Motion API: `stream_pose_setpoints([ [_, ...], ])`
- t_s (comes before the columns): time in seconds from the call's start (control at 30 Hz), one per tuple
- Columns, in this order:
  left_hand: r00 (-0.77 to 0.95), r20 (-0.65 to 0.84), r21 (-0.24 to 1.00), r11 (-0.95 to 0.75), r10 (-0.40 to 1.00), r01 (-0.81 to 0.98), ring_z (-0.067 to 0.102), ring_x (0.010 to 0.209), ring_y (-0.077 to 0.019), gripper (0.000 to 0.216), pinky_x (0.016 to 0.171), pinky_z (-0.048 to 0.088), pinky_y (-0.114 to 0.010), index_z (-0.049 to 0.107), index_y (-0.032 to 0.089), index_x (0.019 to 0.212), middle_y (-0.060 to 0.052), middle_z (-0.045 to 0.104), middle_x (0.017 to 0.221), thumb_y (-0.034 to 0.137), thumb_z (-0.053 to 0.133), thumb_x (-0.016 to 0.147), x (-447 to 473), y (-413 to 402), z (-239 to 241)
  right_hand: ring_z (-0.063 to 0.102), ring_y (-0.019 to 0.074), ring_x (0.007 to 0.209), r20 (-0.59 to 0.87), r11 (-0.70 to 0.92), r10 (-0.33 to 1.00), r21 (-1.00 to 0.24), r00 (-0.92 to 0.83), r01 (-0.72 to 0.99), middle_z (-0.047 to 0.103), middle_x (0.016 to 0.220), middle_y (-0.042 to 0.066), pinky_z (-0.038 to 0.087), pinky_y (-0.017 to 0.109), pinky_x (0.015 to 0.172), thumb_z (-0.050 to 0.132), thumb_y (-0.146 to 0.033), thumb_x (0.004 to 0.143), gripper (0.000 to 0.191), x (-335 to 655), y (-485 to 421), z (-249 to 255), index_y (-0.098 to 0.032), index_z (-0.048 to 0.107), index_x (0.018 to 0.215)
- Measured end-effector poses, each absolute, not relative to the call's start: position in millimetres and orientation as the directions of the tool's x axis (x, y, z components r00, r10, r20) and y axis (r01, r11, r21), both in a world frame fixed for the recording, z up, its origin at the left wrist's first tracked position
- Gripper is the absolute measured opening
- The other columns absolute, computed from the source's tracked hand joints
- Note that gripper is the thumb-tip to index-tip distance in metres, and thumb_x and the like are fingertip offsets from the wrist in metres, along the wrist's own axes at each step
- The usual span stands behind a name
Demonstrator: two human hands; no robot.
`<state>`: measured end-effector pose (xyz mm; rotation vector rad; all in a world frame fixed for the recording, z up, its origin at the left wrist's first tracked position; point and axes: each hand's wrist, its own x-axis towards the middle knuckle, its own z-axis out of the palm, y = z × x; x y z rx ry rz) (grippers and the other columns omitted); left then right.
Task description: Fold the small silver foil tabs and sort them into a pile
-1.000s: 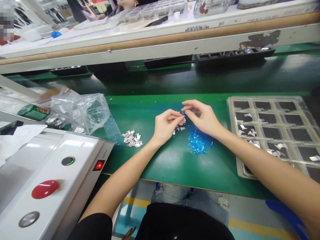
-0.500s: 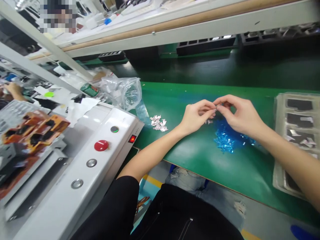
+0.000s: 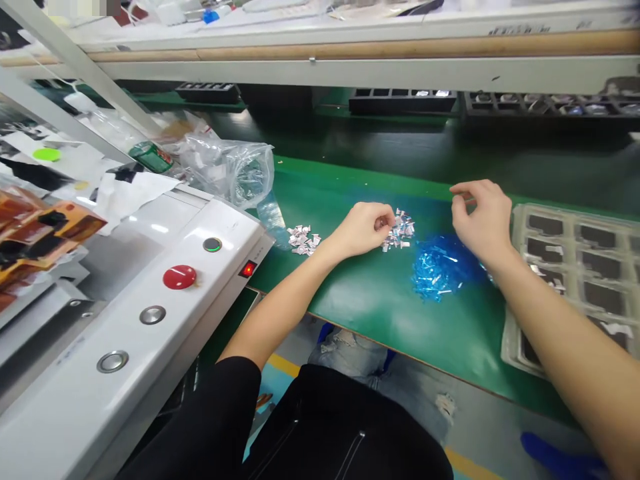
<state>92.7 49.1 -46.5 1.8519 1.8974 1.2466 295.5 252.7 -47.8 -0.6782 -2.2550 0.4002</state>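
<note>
My left hand (image 3: 361,229) rests on the green mat (image 3: 380,313), its fingers curled at the edge of a small heap of silver pieces (image 3: 400,233). What the fingers hold, if anything, is hidden. My right hand (image 3: 481,217) hovers to the right, above a pile of blue film scraps (image 3: 436,270), with thumb and fingers pinched together on something too small to name. A second heap of silver pieces (image 3: 303,240) lies left of my left wrist.
A clear compartment tray (image 3: 575,263) with dark inserts lies at the right. A crumpled plastic bag (image 3: 235,175) sits at the mat's left end. A white machine (image 3: 150,293) with a red button (image 3: 179,277) stands at the left. Black trays (image 3: 403,100) line the back under a shelf.
My hands, pinched together at one spot before, have come apart. The left has dropped to the silver heap; the right has drawn off to the right. The camera has swung.
</note>
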Motion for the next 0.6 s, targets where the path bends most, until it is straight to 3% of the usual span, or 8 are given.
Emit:
stream_pose_setpoints([
  [0.1,-0.156,0.364,0.614,-0.11,0.918,0.782,0.066,0.08,-0.0223,0.021,0.08,0.05,-0.036,0.078,0.021,0.082,-0.005,0.072,0.086,0.006,0.064,0.078,90.2,48.9,-47.9,0.071,0.0396,0.111,0.538,0.787,0.617,-0.435,-0.575,0.437,0.078,0.114,0.017,0.058,0.062,0.105,0.053,-0.023,0.101,0.026,295.7,259.1,-53.1,-0.025,0.077,0.109],
  [0.23,-0.243,0.4,0.574,-0.035,0.884,0.818,0.069,0.091,-0.0253,0.023,0.089,0.055,-0.039,0.082,0.022,0.093,-0.008,0.075,0.102,0.012,0.063,0.084,84.0,42.7,-39.2,0.07,0.0415,0.119,0.454,0.799,0.6,-0.382,-0.659,0.465,0.078,0.121,0.018,0.058,0.066,0.111,0.055,-0.023,0.101,0.03,293.6,262.9,-60.9,-0.022,0.08,0.118],
  [0.33,-0.409,0.381,0.499,0.189,0.829,0.846,0.071,0.097,-0.029,0.024,0.095,0.056,-0.043,0.082,0.022,0.103,-0.01,0.076,0.104,0.017,0.061,0.092,72.2,22.3,-25.8,0.068,0.0436,0.123,0.395,0.82,0.568,-0.349,-0.722,0.454,0.078,0.125,0.019,0.053,0.07,0.117,0.058,-0.027,0.103,0.033,290.3,266.2,-67.1,-0.019,0.081,0.125],
  [0.47,-0.667,0.18,0.231,0.628,0.723,0.743,0.074,0.113,-0.0432,0.035,0.098,0.057,-0.055,0.08,0.019,0.121,-0.021,0.075,0.123,0.027,0.05,0.105,55.3,-19.4,-15.4,0.064,0.0459,0.128,0.377,0.805,0.589,-0.352,-0.715,0.478,0.074,0.127,0.023,0.05,0.073,0.121,0.056,-0.027,0.105,0.038,285.1,269.1,-76.2,-0.014,0.08,0.132],
  [0.6,-0.762,0.005,0.062,0.76,0.647,0.646,0.074,0.116,-0.0492,0.04,0.098,0.058,-0.06,0.077,0.015,0.129,-0.028,0.072,0.135,0.035,0.049,0.107,51.2,-45.7,-17.9,0.06,0.05,0.13,0.389,0.792,0.609,-0.345,-0.691,0.504,0.067,0.129,0.026,0.049,0.079,0.118,0.053,-0.026,0.103,0.041,281.5,271.2,-86.1,-0.011,0.079,0.131],
])
